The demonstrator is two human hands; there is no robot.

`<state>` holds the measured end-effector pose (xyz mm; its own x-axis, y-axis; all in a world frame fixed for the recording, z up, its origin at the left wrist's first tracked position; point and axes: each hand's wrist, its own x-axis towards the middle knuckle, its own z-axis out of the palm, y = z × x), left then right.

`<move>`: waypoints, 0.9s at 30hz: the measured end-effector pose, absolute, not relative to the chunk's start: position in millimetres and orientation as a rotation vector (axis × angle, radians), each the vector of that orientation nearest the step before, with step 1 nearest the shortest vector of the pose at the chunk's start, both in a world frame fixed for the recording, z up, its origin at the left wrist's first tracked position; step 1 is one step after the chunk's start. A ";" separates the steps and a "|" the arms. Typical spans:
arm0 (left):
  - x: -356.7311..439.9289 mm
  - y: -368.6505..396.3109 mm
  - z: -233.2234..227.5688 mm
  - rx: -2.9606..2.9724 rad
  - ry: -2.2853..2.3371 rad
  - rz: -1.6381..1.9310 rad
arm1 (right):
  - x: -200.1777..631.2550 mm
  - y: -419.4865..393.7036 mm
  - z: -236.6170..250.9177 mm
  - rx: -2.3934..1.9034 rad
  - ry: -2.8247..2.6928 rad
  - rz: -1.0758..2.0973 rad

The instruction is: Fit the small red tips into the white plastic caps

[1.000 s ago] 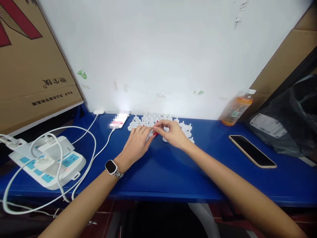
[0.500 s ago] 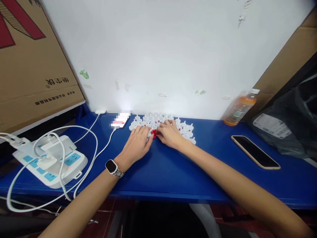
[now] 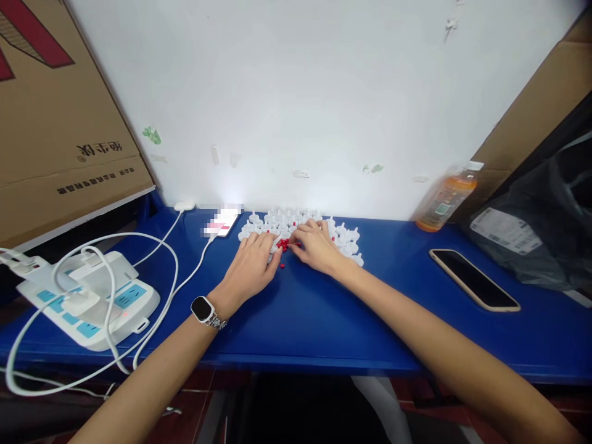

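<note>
Many small white plastic pieces with thin upright spouts [image 3: 348, 235] stand in a cluster against the white wall. A pile of small red caps [image 3: 283, 245] lies between my hands, and one loose red cap [image 3: 282, 266] sits nearer to me. My left hand [image 3: 248, 262], below a wristwatch, is closed with a white spouted piece [image 3: 276, 241] between thumb and fingers. My right hand [image 3: 316, 246] reaches over the cluster, its fingers curled and pinched at the right side of the red pile. What lies in that pinch is hidden.
A white power strip [image 3: 92, 308] with looping cables is at left, near a charging phone [image 3: 227, 220]. On the right are another phone [image 3: 476, 280], an orange drink bottle [image 3: 446, 197] and a dark plastic bag [image 3: 546, 222]. A large carton [image 3: 60, 123] stands at far left.
A loose red cap now shows on the table below the pile. My right fingers have shifted slightly away from my left hand, and more of the red pile is visible. The view has moved slightly.
</note>
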<state>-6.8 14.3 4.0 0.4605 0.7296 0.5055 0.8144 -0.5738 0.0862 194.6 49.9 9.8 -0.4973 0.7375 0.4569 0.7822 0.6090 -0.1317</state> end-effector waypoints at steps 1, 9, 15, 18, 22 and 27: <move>-6.9 14.1 4.3 -2.540 -1.356 -0.764 | 196.1 47.3 12.3 -1.179 -2.297 -0.035; -4.0 7.8 5.2 -2.692 -1.273 -0.877 | 192.6 30.6 14.0 -0.855 -1.603 1.030; -2.7 3.5 7.4 -2.751 -1.275 -0.857 | 190.5 26.9 19.6 -0.813 -1.507 1.201; -3.1 1.5 9.2 -2.782 -1.272 -0.809 | 191.9 24.4 22.5 -0.805 -1.541 1.192; -3.2 0.7 8.5 -2.808 -1.242 -0.796 | 189.6 22.2 18.1 -0.824 -1.614 1.141; 1.1 3.1 6.7 -2.815 -1.162 -0.840 | 187.7 20.7 18.4 -0.828 -1.645 1.063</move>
